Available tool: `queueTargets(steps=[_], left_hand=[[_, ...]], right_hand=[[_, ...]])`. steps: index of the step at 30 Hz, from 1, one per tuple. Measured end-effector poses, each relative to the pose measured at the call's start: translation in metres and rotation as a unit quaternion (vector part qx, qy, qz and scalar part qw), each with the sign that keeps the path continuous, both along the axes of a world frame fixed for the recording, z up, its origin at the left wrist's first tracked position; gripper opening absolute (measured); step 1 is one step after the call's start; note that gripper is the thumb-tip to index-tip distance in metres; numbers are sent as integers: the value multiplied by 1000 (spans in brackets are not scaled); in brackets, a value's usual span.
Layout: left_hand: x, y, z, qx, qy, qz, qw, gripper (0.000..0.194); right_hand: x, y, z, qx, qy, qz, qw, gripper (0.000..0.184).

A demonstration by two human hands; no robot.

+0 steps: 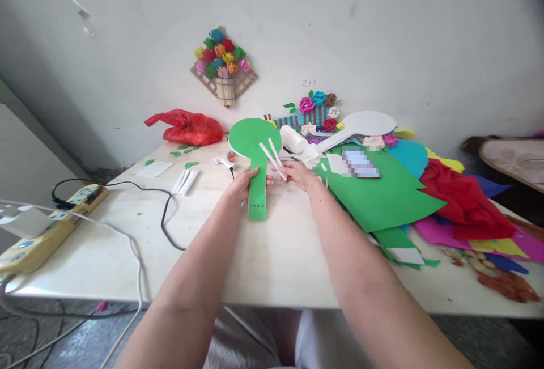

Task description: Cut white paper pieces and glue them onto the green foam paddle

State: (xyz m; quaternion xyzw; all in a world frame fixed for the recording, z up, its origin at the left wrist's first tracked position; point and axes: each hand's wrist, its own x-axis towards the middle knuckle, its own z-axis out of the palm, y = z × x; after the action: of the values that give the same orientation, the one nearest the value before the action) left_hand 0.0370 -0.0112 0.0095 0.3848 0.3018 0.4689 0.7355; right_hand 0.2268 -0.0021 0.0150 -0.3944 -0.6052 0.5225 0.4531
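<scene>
My left hand (243, 183) grips the handle of a green paddle-shaped cutout (255, 138), its round end pointing away from me. Two thin white paper strips (274, 156) fan out from the closed fingers of my right hand (297, 174), beside the cutout's handle. Left of my left hand lies a bundle of white paper rolls (185, 182) on the table. A white glue gun (225, 161) with an orange part rests just behind my left hand. Behind my right hand are a white roll (292, 139) and a white paddle-shaped cutout (369, 123).
Green sheets (378, 204), a phone (361, 163) and red crepe paper (465, 196) pile up on the right. A red plastic bag (191, 127) sits at the back left. A power strip (55, 230) with cables (164, 216) lies along the left. Paper flowers (221, 54) hang on the wall.
</scene>
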Motion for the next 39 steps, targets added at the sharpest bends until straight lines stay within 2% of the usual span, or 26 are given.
queueTargets(steps=[8, 15, 18, 23, 31, 39], left_hand=[[7, 4, -3, 43, 12, -57, 997, 37], [9, -5, -4, 86, 59, -61, 993, 35], [10, -10, -1, 98, 63, -47, 992, 38], [9, -9, -1, 70, 78, -10, 994, 43], [6, -4, -6, 52, 67, 23, 996, 47], [8, -1, -8, 41, 41, 44, 997, 41]], right_hand=[[-7, 2, -5, 8, -24, 36, 999, 34], [-3, -2, -4, -10, -37, 40, 998, 31], [0, -5, -1, -7, -45, 34, 998, 29], [1, -7, 2, -16, -53, -1, 998, 26], [-1, -8, 3, -11, -52, 5, 999, 26], [1, -8, 4, -17, -55, -3, 998, 24]])
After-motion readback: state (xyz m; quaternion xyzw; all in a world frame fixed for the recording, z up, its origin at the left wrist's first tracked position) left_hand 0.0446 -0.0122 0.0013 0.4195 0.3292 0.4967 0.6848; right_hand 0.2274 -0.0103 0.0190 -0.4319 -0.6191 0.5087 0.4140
